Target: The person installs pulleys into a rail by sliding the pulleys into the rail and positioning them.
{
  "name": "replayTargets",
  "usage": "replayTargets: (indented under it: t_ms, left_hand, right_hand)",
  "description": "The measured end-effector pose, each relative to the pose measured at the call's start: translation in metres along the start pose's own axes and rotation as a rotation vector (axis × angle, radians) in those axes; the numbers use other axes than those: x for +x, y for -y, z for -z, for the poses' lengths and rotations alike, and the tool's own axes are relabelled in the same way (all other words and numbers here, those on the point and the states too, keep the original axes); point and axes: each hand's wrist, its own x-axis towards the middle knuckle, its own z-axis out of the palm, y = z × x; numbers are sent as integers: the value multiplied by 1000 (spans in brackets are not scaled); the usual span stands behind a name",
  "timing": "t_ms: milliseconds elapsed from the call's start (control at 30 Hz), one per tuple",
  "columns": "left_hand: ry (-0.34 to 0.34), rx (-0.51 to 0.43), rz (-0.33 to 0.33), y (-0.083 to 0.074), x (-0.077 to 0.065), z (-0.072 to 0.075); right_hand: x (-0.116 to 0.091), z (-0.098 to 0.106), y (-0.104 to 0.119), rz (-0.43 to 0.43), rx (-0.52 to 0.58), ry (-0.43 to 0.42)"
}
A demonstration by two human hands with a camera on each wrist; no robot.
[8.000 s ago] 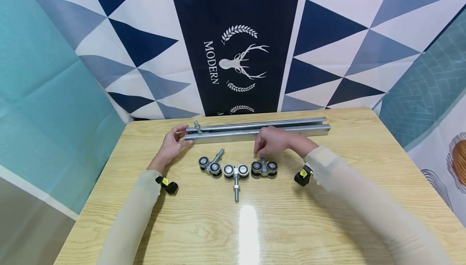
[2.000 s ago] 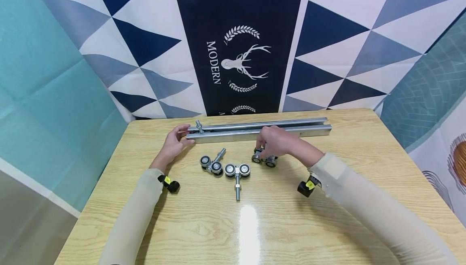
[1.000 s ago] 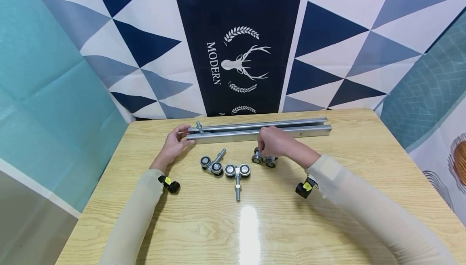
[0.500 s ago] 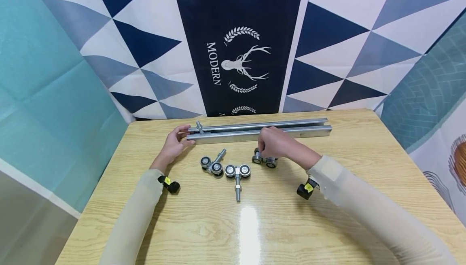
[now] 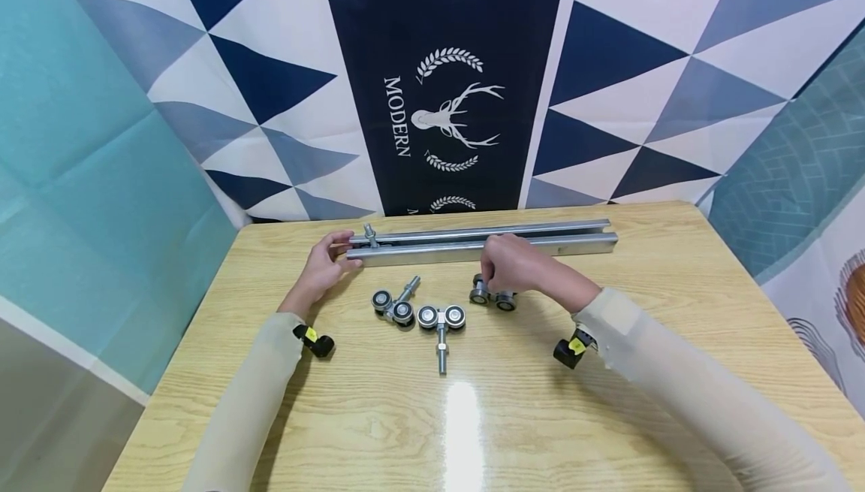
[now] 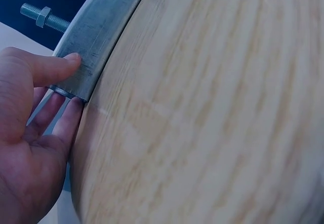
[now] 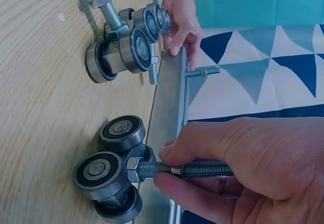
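My left hand (image 5: pixel 323 267) grips the left end of a grey metal channel rail (image 5: pixel 415 253), thumb on its front face and fingers at its open end. A roller trolley sits inside the rail near this end, its threaded bolt (image 6: pixel 34 15) sticking out of the slot. My right hand (image 5: pixel 511 263) holds a second roller trolley (image 7: pixel 109 171) by its bolt, thumb and forefinger pinching it around a nut (image 7: pixel 175 170). Its wheels face the table; in the head view the hand hides the bolt. Two more trolleys, one angled (image 5: pixel 393 308) and one bolt-forward (image 5: pixel 441 319), lie to its left.
The wooden table (image 5: pixel 365 417) ends at a patterned cloth wall (image 5: pixel 446 86) just behind the rail. A teal cloth (image 5: pixel 101 176) hangs along the left side. Small black cameras are strapped at both wrists (image 5: pixel 314 342).
Since eight seconds ago, my right hand has taken hold of the right trolley's bolt and shifted the trolley slightly back. Over the last second hardly anything moves; my left hand stays at the rail end.
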Motion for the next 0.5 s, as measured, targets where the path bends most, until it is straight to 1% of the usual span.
replayTargets:
  t_ms: [200,500]
  left_hand:
    - [7,-22,-4,1,0,0]
    - [4,-9,-7,1,-1,-1]
  right_hand:
    - [-2,6,-1,7,-10,-8]
    - [-5,14,-4,-4,-18,-26]
